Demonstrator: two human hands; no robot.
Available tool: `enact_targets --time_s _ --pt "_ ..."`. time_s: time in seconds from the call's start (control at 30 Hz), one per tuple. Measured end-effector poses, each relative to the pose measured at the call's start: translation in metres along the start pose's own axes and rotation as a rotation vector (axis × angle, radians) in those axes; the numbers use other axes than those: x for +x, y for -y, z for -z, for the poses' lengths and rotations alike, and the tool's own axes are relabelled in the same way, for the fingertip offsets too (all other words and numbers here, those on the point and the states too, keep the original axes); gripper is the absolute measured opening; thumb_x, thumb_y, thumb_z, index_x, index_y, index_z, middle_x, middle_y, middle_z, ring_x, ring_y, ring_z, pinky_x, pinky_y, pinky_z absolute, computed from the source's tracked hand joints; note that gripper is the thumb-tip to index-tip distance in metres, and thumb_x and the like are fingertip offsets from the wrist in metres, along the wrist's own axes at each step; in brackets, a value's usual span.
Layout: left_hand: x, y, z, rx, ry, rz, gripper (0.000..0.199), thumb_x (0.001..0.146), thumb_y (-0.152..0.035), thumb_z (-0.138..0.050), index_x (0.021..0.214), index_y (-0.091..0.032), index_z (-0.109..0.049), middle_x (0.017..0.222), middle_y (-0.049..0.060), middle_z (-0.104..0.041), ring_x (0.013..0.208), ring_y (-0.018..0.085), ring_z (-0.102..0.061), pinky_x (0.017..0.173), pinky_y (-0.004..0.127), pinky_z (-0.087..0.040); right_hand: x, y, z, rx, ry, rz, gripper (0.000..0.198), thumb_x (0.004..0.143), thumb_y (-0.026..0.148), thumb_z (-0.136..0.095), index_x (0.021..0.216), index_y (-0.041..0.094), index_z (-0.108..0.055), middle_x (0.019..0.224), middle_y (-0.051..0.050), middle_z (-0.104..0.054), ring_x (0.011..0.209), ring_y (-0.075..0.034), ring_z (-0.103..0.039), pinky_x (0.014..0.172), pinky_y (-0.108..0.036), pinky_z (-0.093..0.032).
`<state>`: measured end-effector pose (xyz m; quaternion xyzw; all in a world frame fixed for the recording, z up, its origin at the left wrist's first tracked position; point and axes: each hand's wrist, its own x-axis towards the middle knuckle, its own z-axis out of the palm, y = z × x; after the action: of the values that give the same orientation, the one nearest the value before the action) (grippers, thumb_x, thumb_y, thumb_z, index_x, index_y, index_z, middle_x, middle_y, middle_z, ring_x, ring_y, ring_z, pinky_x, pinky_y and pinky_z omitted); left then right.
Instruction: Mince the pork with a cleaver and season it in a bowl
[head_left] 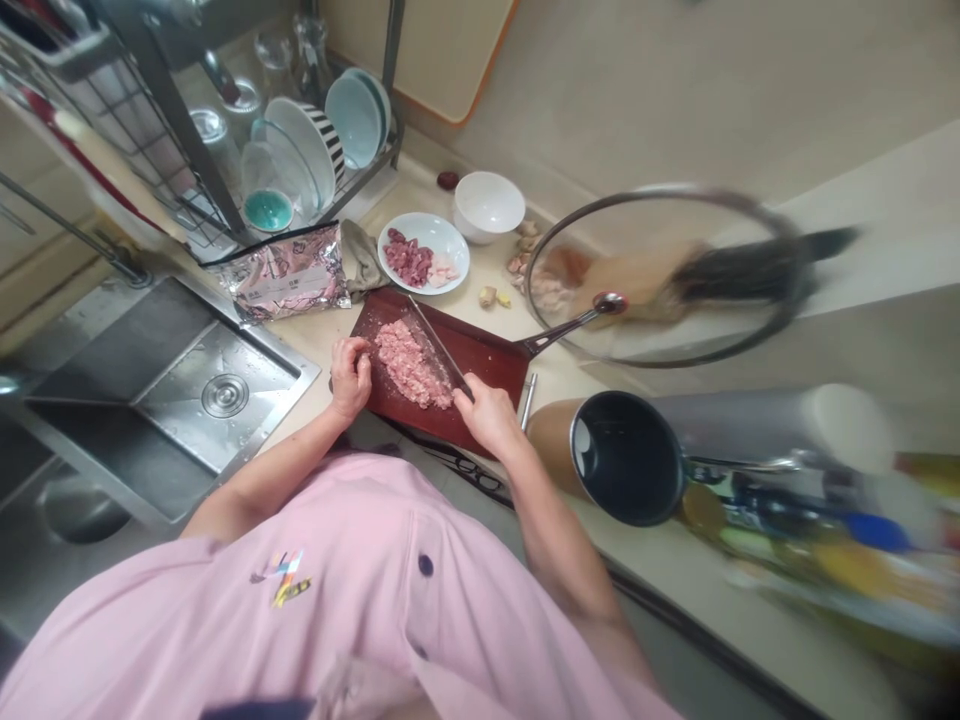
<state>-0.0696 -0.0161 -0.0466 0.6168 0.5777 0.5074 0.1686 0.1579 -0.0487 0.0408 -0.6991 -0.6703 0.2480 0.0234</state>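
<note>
A mound of minced meat [409,365] lies on a dark red cutting board [491,365]. My right hand [487,415] is closed round the handle of a kitchen knife [435,345]. The broad blade stands on edge along the right side of the mince, its tip pointing away from me. At the board's left edge is my left hand [351,375], its fingers curled and closed on the rim. Just beyond the board a white plate [459,240] holds chunks of darker red meat [407,258] and some paler pieces [442,271].
A steel sink [281,385] lies to the left, below a rack of bowls [300,150]. A foil bag [285,275] stands by it. Behind are a white bowl [489,205] and ginger pieces [489,297]. A spoon [570,325], a glass lid [652,358] and a dark pot [628,458] are right.
</note>
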Motion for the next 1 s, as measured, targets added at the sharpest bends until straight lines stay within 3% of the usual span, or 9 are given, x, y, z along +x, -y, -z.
enact_targets --time_s 0.07,0.27,0.43,0.53,0.67,0.73,0.87,1.0 --pt "0.0 0.0 -0.001 -0.006 -0.012 0.028 0.017 0.087 -0.015 -0.04 0.097 -0.02 -0.053 0.094 0.007 -0.056 0.093 0.02 -0.053 0.087 0.038 -0.046 -0.003 0.004 -0.001 0.032 -0.042 0.0 0.032 0.092 0.034 -0.043 0.114 0.019 -0.061 0.083 -0.011 -0.07 0.076 -0.024 -0.064 0.066 -0.028 -0.039" --pt "0.005 -0.003 0.004 0.017 0.029 0.018 0.03 0.074 -0.005 -0.043 0.099 -0.019 -0.054 0.097 0.008 -0.056 0.096 0.022 -0.053 0.089 0.04 -0.046 -0.01 0.013 -0.007 -0.024 0.027 0.008 0.029 0.092 0.034 -0.044 0.11 0.02 -0.062 0.081 -0.01 -0.069 0.073 -0.024 -0.064 0.063 -0.028 -0.037" --pt "0.019 -0.003 0.014 0.089 0.292 -0.055 0.037 0.07 -0.002 -0.046 0.103 -0.018 -0.057 0.102 0.01 -0.056 0.095 0.022 -0.055 0.089 0.039 -0.047 -0.008 0.012 -0.004 0.061 0.06 0.021 0.025 0.089 0.029 -0.047 0.108 0.022 -0.061 0.077 -0.008 -0.067 0.071 -0.022 -0.062 0.062 -0.028 -0.039" --pt "0.028 0.001 0.019 0.106 0.414 -0.096 0.04 0.071 -0.003 -0.046 0.107 -0.017 -0.057 0.102 0.01 -0.057 0.095 0.021 -0.056 0.089 0.038 -0.048 -0.012 0.003 -0.006 0.334 0.069 0.012 0.016 0.087 0.034 -0.051 0.095 0.023 -0.059 0.065 -0.002 -0.06 0.058 -0.017 -0.056 0.056 -0.026 -0.04" --pt "0.041 0.008 0.018 0.128 0.495 -0.174 0.054 0.068 -0.005 -0.048 0.121 -0.017 -0.052 0.116 0.013 -0.054 0.109 0.025 -0.053 0.098 0.042 -0.045 -0.038 -0.018 -0.02 1.019 0.053 -0.207 0.024 0.084 0.045 -0.055 0.085 0.024 -0.044 0.055 0.008 -0.045 0.04 -0.008 -0.039 0.039 -0.021 -0.034" --pt "0.051 0.013 0.013 0.124 0.573 -0.249 0.065 0.065 -0.008 -0.053 0.13 -0.016 -0.047 0.128 0.016 -0.048 0.121 0.029 -0.046 0.104 0.047 -0.04 -0.059 -0.032 -0.033 1.249 0.034 -0.338 0.032 0.08 0.047 -0.061 0.082 0.025 -0.038 0.054 0.01 -0.044 0.038 -0.006 -0.035 0.036 -0.019 -0.032" --pt "0.073 0.027 -0.008 0.09 0.738 -0.379 0.081 0.062 -0.011 -0.059 0.139 -0.014 -0.038 0.142 0.019 -0.035 0.134 0.036 -0.032 0.11 0.052 -0.031 -0.103 -0.058 -0.062 1.406 0.017 -0.571 0.038 0.074 0.046 -0.066 0.079 0.025 -0.035 0.052 0.012 -0.043 0.037 -0.004 -0.032 0.035 -0.017 -0.031" --pt "0.087 0.037 -0.025 0.111 0.821 -0.375 0.085 0.058 -0.009 -0.06 0.14 -0.013 -0.037 0.138 0.019 -0.04 0.128 0.037 -0.038 0.107 0.054 -0.033 -0.124 -0.06 -0.085 1.486 0.028 -0.697 0.042 0.071 0.046 -0.068 0.079 0.025 -0.033 0.051 0.012 -0.043 0.037 -0.004 -0.031 0.035 -0.016 -0.029"
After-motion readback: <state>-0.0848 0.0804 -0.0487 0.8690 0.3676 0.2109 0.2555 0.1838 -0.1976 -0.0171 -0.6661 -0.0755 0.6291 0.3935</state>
